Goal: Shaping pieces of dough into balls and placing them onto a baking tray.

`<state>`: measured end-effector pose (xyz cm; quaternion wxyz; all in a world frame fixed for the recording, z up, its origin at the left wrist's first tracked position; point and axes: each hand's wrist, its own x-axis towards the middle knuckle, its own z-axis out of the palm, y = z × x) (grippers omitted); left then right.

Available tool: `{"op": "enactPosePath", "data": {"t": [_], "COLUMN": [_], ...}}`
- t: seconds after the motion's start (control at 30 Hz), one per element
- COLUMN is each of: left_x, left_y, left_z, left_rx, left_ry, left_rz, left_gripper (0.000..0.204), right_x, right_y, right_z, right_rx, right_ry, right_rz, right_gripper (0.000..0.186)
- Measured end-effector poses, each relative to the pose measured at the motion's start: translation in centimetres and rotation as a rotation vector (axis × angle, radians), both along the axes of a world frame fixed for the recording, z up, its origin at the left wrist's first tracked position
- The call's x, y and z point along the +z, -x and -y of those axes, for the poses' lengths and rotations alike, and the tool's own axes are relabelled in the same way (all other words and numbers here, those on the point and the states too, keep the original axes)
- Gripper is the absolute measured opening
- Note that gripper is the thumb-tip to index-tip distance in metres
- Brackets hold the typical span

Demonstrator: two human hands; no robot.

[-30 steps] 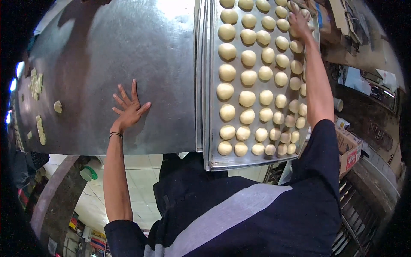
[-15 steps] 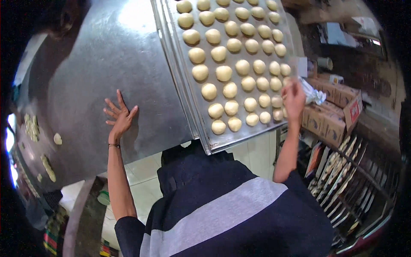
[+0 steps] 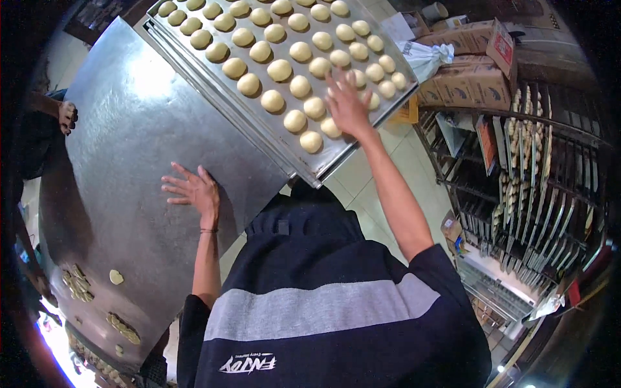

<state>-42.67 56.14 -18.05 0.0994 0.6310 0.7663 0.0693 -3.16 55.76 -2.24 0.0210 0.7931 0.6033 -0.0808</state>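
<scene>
Several rows of round, pale dough balls (image 3: 272,100) sit on a metal baking tray (image 3: 335,154) at the far middle. My right hand (image 3: 349,108) reaches over the tray's near right part, palm down with fingers apart. Its fingertips are among the dough balls and seem to touch some of them; some balls are partly hidden beneath it. On the bare metal tabletop (image 3: 162,132) to the left, my left hand (image 3: 198,192) lies with fingers spread and holds nothing.
At the left edge shows another person's hand (image 3: 67,116) by the tabletop. Flattened dough pieces (image 3: 77,283) lie on the table's near left part. Cardboard boxes (image 3: 466,84) stand right of the tray, and a rack (image 3: 530,168) of loaded trays is farther right.
The view has turned, so the tray and table appear tilted. My right hand has shifted from the tray's right edge inward, and its bunched fingers have spread. My left hand stays spread on the table.
</scene>
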Motion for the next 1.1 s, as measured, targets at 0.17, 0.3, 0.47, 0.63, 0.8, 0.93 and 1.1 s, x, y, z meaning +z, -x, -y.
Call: {"op": "enactPosePath", "data": {"t": [0.17,0.3,0.47,0.63,0.8,0.93,1.1], "left_x": [1.2,2.7,3.6,4.2,4.6,4.5,3.9], "left_y": [-0.5,-0.8,-1.2,-1.4,-1.3,-1.5,-1.7], "left_z": [0.3,0.1,-0.6,-1.1,-1.7,-1.9,-2.0], "left_rx": [-0.139,-0.143,-0.122,-0.110,-0.109,-0.090,-0.093], "left_ry": [-0.137,-0.090,-0.068,-0.046,0.022,0.072,0.084], "left_rz": [0.045,0.045,0.069,0.083,0.069,0.050,0.015], "left_gripper": [0.075,0.075,0.076,0.076,0.080,0.081,0.081], "right_x": [-0.3,-1.3,-2.0,-1.2,-3.4,-2.4,-3.4], "right_y": [-1.1,-0.2,0.9,1.2,5.3,5.5,7.2], "right_z": [-4.7,-9.9,-15.1,-22.3,-28.1,-32.4,-35.7], "right_rx": [-0.028,-0.011,-0.240,-0.094,-0.194,-0.130,-0.046], "right_ry": [-0.569,-0.687,0.177,-0.492,0.002,-0.644,-0.114], "right_rz": [-0.188,-0.178,-0.096,-0.313,-0.132,-0.429,-0.161], "right_gripper": [0.059,0.064,0.071,0.064,0.070,0.072,0.055]}}
